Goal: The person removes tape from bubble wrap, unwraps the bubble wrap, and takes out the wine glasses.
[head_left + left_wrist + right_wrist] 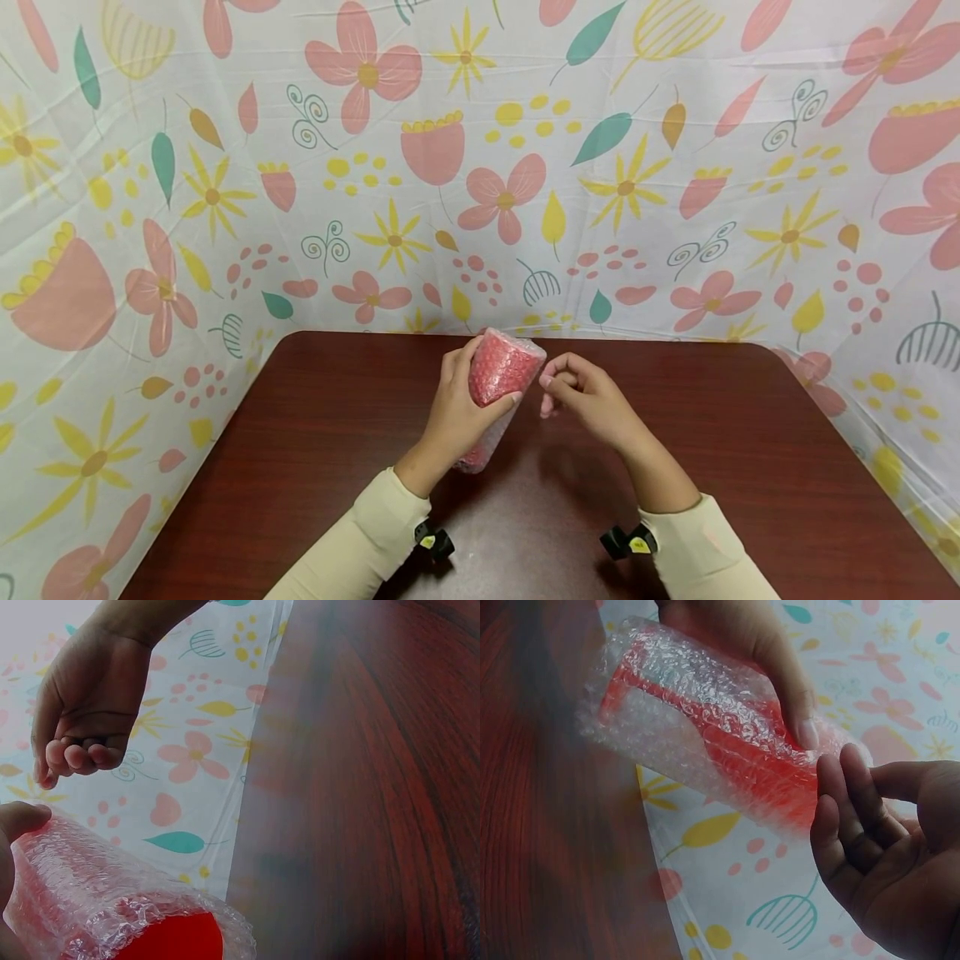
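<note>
A red object in clear bubble wrap (pixel 504 371) is tilted above the table, gripped around its side by the left hand (pixel 459 417). In the left wrist view, the left thumb lies on the wrap (pixel 90 874) and red shows at the near end. The right hand (pixel 592 400) is just right of the bundle's upper end, fingers curled, with nothing visible in them. From the right wrist, the right hand's fingertips (pixel 836 776) appear in front of the wrapped bundle (pixel 705 727); whether they touch it I cannot tell. The wrap partly obscures the red object's shape.
A dark reddish-brown table (pixel 337 392) lies beneath the hands. Behind it and along both sides hangs a white cloth (pixel 525 267) with pink, yellow and green flower and leaf prints. Both forearms wear cream sleeves, with small black devices at the wrists.
</note>
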A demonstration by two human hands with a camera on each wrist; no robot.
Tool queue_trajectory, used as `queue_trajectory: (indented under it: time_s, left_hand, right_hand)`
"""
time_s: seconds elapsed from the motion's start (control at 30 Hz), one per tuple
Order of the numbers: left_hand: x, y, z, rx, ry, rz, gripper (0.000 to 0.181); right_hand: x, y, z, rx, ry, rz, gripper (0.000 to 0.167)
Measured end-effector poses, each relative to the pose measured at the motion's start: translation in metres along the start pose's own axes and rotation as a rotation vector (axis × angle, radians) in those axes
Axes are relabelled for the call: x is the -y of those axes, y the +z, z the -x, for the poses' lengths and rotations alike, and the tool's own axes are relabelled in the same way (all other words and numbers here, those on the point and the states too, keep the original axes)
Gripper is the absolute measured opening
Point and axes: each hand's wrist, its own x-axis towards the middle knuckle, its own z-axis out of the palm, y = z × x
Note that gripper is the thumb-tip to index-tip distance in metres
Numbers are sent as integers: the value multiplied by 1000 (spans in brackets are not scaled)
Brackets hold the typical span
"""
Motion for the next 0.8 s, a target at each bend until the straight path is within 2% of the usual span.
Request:
queue_trajectory:
  time_s: [0.23, 0.57, 0.8]
  left_hand:
    - [0, 0, 0, 1, 0, -3, 95]
    - [0, 1, 1, -5, 20, -20, 94]
    - [-1, 2, 1, 1, 16, -14, 93]
  right_hand:
    - [0, 1, 0, 6, 36, -25, 22]
    - [-4, 4, -3, -21, 60, -2, 26]
    - [-6, 5, -3, 10, 30, -38, 21]
